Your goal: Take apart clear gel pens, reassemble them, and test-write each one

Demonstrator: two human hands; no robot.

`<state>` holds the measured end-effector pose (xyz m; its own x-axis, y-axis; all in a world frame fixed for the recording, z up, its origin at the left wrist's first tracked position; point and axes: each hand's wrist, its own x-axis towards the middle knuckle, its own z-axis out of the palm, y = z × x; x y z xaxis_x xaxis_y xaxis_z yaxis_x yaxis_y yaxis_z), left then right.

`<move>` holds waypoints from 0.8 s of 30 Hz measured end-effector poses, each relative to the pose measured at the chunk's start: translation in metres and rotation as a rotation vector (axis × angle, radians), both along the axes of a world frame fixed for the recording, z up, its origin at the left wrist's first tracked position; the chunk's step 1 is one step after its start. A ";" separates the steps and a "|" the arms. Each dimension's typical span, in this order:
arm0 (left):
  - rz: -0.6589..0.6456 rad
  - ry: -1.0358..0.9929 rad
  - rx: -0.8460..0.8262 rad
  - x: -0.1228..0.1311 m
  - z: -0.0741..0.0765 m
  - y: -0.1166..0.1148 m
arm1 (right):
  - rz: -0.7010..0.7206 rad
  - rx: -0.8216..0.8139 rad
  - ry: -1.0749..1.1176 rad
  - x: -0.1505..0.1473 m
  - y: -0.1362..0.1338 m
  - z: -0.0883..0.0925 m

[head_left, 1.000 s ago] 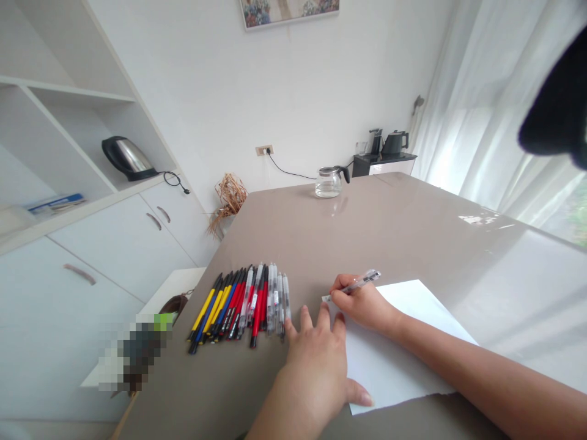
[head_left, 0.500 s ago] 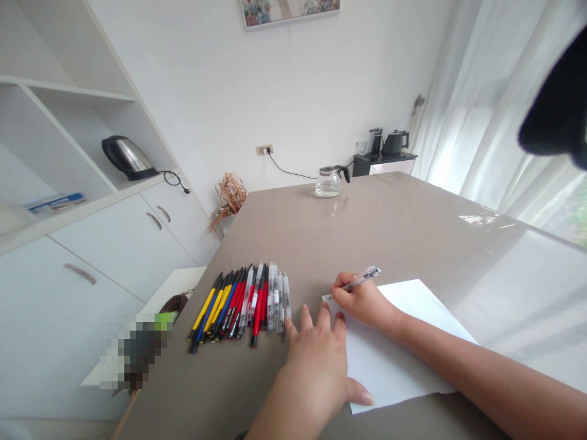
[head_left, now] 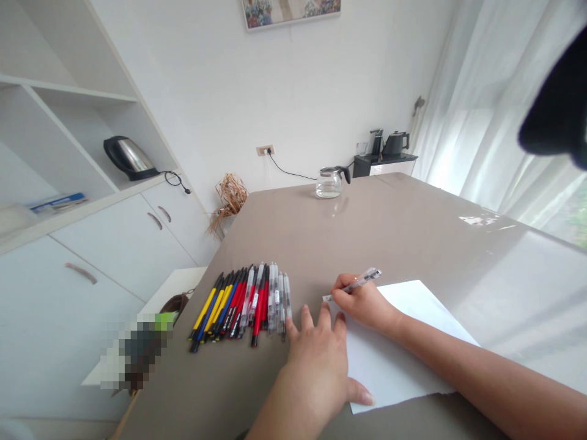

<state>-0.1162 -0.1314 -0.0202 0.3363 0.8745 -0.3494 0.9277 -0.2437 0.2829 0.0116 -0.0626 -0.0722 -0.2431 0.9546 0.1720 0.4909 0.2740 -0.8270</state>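
My right hand pinches a clear pen, its tip down on the far left corner of a white sheet of paper. My left hand lies flat with fingers spread, pressing the sheet's left edge onto the taupe table. Just left of my left hand, a row of several pens lies side by side: yellow, blue, red and clear ones.
A glass coffee pot stands at the table's far edge. White cupboards and shelves with a steel kettle line the left wall. A dark appliance stand is behind the table. Curtains hang at the right.
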 end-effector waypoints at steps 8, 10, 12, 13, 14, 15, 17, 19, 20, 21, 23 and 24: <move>0.000 -0.006 0.015 -0.001 0.000 -0.001 | -0.021 -0.037 0.074 0.000 -0.002 0.003; 0.000 0.000 0.015 -0.001 0.001 -0.002 | -0.051 -0.102 0.210 0.001 -0.001 0.006; 0.000 0.007 0.014 -0.001 0.002 -0.002 | -0.086 -0.192 0.410 0.006 0.001 0.011; 0.001 0.009 0.013 0.000 0.002 -0.003 | -0.099 -0.227 0.508 0.009 0.004 0.014; 0.003 0.013 0.009 0.000 0.002 -0.003 | -0.105 -0.249 0.591 0.013 0.007 0.017; 0.004 0.017 0.005 0.000 0.002 -0.003 | -0.101 -0.258 0.655 0.018 0.010 0.021; 0.000 0.021 0.006 0.000 0.001 -0.004 | -0.077 -0.250 0.742 0.030 0.018 0.030; -0.004 0.022 0.029 0.000 0.000 -0.005 | -0.045 -0.229 0.816 0.043 0.026 0.039; -0.005 0.027 0.040 0.000 -0.001 -0.006 | -0.035 -0.205 0.852 0.049 0.028 0.044; -0.006 0.035 0.047 0.001 -0.001 -0.006 | -0.030 -0.173 0.883 0.056 0.030 0.050; -0.007 0.059 0.040 0.002 -0.002 -0.006 | -0.035 -0.097 0.919 0.067 0.032 0.064; -0.007 0.067 0.031 0.002 -0.003 -0.006 | -0.041 -0.058 0.922 0.071 0.031 0.071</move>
<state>-0.1141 -0.1374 -0.0231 0.3191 0.8828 -0.3446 0.9426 -0.2579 0.2121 0.0827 -0.0314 -0.0011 0.0005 0.9727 0.2321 -0.3604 0.2167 -0.9073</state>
